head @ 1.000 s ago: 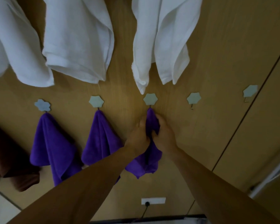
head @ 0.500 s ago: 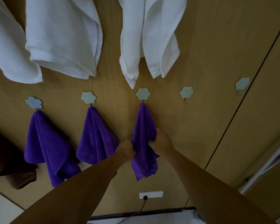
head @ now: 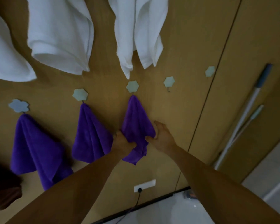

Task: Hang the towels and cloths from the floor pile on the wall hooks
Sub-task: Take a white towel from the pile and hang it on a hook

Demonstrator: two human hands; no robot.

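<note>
Your left hand (head: 122,143) is closed on the lower left edge of the third purple cloth (head: 136,125), fingers bunched into the fabric. Your right hand (head: 162,136) is half open at the cloth's right edge, thumb pressing the fabric and fingers spread flat against the wooden wall (head: 184,110). That cloth hangs by its top corner from the pale flower-shaped hook (head: 132,86) above it. To its left, two more purple cloths (head: 90,135) (head: 34,147) hang from their own hooks (head: 80,94) (head: 19,105). To the right, two hooks (head: 169,81) (head: 210,71) stand bare. Three white towels (head: 139,29) (head: 60,34) (head: 5,54) hang in the row above, and a brown cloth (head: 3,188) shows at the left edge. Two mop handles (head: 242,120) lean against the wall on the right, and a white socket (head: 145,185) sits low on the wall with a black cord plugged in.
</note>
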